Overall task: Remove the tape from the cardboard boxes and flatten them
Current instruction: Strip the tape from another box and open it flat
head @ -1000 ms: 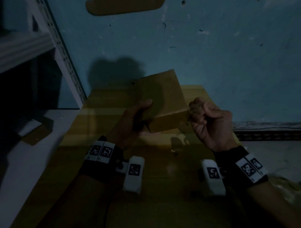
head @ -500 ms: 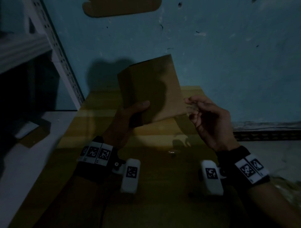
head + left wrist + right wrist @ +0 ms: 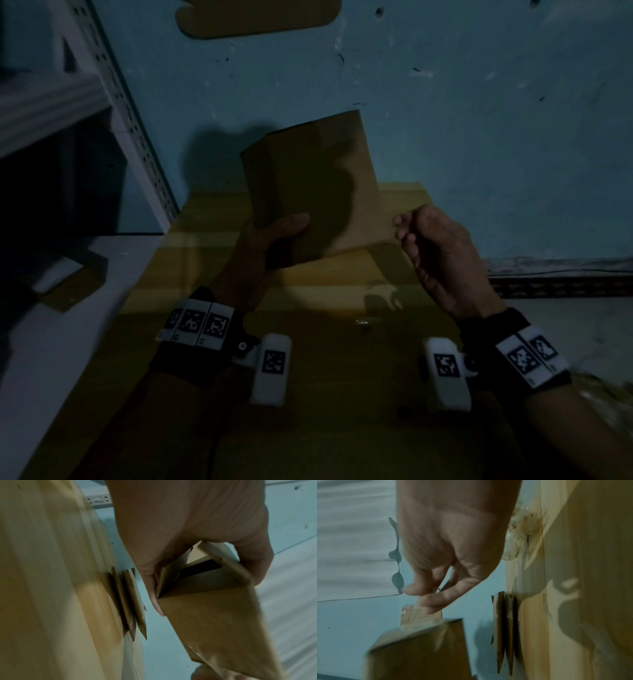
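Dim blue wall stands behind a yellowish worktop, and the box is held up over that worktop, between the two hands. A second ago it lay tilted low, with the right hand fisted against its lower right corner; half a second ago it had swung upright, and it now stands taller still against the wall, one broad face toward the head camera.

Left hand grips the box's lower left corner, thumb on the near face; the left wrist view shows the fingers wrapped round the open end, where flaps gape. Right hand has loosened from the fist into a light pinch just beside the box's lower right corner. In the right wrist view a clear strip of tape seems to stretch from the fingertips to the box's edge, though blur makes this uncertain.

Judging by that, a strip is being peeled, so this box is partly untaped and not yet flattened. Flat cardboard pieces stand at the worktop's far edge beyond the box, likely finished ones.
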